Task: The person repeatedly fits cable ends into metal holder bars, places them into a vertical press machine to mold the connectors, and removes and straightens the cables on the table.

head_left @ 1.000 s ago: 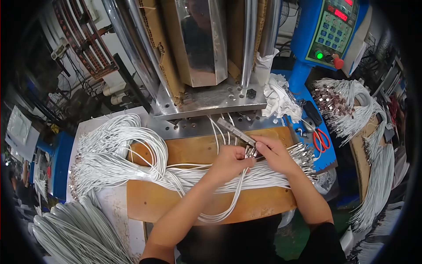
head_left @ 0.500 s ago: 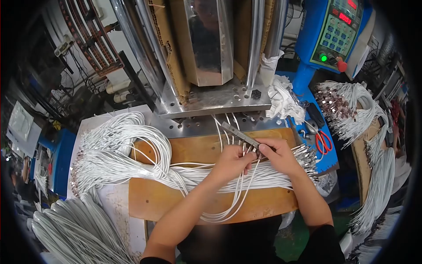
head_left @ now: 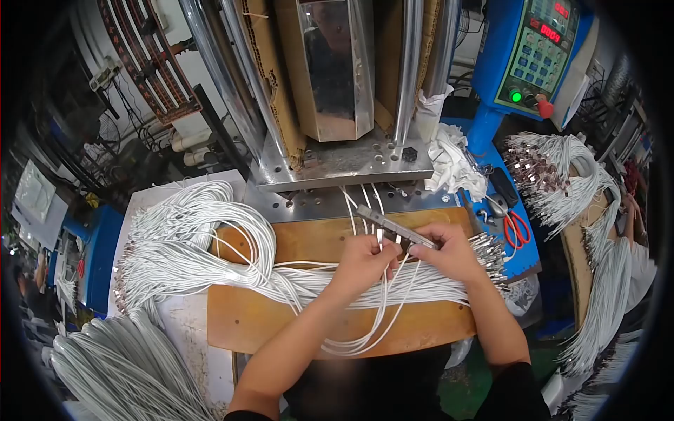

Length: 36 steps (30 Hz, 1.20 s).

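A narrow metal bar [head_left: 393,226] lies slantwise in my right hand [head_left: 449,251], whose fingers are closed on its lower right end. My left hand [head_left: 365,265] pinches a few white cables with metal ends just below the bar. From between the hands the cables [head_left: 379,330] loop down over the brown board [head_left: 267,319]. Behind them, a thick bundle of white cables [head_left: 295,281] runs across the board, its metal tips [head_left: 488,256] at the right. Some cable ends at the bar are hidden by my fingers.
The press's steel plate [head_left: 344,168] stands beyond the board. A blue control box [head_left: 530,59], red-handled scissors [head_left: 517,230] and crumpled white cloth [head_left: 453,165] are at the right. More cables [head_left: 126,365] lie at lower left, others [head_left: 604,302] hang at far right, near part of another person.
The bar has turned flatter and shifted slightly right with my right hand. Cables that were bunched between my hands are now spread along the bar. The view has shifted slightly.
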Each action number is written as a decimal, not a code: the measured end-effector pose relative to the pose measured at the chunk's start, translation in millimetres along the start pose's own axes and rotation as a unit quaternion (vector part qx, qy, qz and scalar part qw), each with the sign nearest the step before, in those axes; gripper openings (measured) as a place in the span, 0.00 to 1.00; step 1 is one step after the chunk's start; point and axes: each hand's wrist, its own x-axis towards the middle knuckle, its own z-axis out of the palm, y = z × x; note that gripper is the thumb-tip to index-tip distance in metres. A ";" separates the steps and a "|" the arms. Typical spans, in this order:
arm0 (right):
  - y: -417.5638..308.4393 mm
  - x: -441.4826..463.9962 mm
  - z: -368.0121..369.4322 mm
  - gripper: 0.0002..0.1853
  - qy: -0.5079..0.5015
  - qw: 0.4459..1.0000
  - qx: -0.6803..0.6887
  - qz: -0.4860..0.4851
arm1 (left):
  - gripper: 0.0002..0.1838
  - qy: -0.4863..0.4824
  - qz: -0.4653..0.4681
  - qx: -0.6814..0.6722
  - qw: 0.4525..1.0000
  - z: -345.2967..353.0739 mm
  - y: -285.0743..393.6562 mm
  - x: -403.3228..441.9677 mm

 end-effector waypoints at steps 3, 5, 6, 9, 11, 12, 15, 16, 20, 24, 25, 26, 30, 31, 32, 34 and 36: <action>0.8 1.4 -2.7 0.14 -0.003 1.000 -0.021 -0.014 | 0.11 -0.012 0.003 0.010 1.000 -2.1 -0.3 3.0; 4.2 1.7 -3.8 0.14 -0.010 1.000 -0.022 0.008 | 0.12 -0.022 0.008 0.010 1.000 -5.1 -1.3 3.2; 4.7 1.2 -4.3 0.14 -0.010 1.000 -0.022 0.008 | 0.12 -0.023 0.008 0.009 1.000 -3.3 -1.4 2.7; 6.3 1.6 -3.4 0.14 -0.019 1.000 -0.006 -0.010 | 0.14 0.012 0.044 -0.026 0.999 2.8 -1.4 -0.6; 8.3 2.6 -1.3 0.13 -0.006 1.000 0.022 0.008 | 0.14 0.049 0.060 -0.008 0.997 0.6 -0.9 -3.2; 7.9 3.5 -3.0 0.12 0.009 0.999 0.046 0.024 | 0.15 0.082 0.080 0.006 0.993 0.7 0.4 -2.7; 7.6 2.6 -9.6 0.12 0.023 0.998 0.055 0.037 | 0.16 0.078 0.085 0.031 0.993 -2.5 0.9 0.6; 8.1 3.8 -9.5 0.12 0.017 0.998 0.045 0.035 | 0.16 0.046 0.067 0.043 0.996 -7.1 -0.1 1.4; -0.3 0.1 -4.8 0.14 -0.010 1.000 -0.019 0.022 | 0.17 -0.007 0.031 0.044 0.999 -12.9 0.0 0.1; -0.5 -0.6 -3.6 0.16 -0.022 0.999 -0.035 -0.012 | 0.17 -0.015 0.023 0.048 0.998 -11.8 -0.3 -2.6; -1.1 -1.0 -4.9 0.17 -0.022 0.999 -0.029 -0.026 | 0.17 -0.015 0.024 0.053 0.998 -10.5 1.0 -2.1; -2.3 -1.1 -6.9 0.17 -0.019 0.999 -0.030 -0.029 | 0.17 -0.017 0.027 0.055 0.998 -10.9 3.6 -0.7; -2.2 -3.6 -8.3 0.18 -0.044 0.997 -0.060 -0.017 | 0.16 -0.067 -0.015 0.052 0.996 -18.3 7.2 -1.8; -0.2 -3.8 -7.9 0.17 -0.042 0.997 -0.068 -0.020 | 0.16 -0.054 -0.002 0.060 0.997 -16.9 2.8 -2.7; 1.5 -3.4 -8.1 0.16 -0.039 0.996 -0.076 -0.023 | 0.15 -0.042 0.013 0.068 0.997 -15.1 -1.1 -2.5; 3.5 1.5 -10.2 0.15 -0.032 0.995 -0.087 -0.035 | 0.15 -0.030 0.036 0.079 0.996 -14.1 -2.2 5.4; 8.7 3.6 -8.1 0.15 -0.026 0.999 -0.039 0.017 | 0.13 -0.054 0.031 0.034 0.997 -15.5 -3.9 9.3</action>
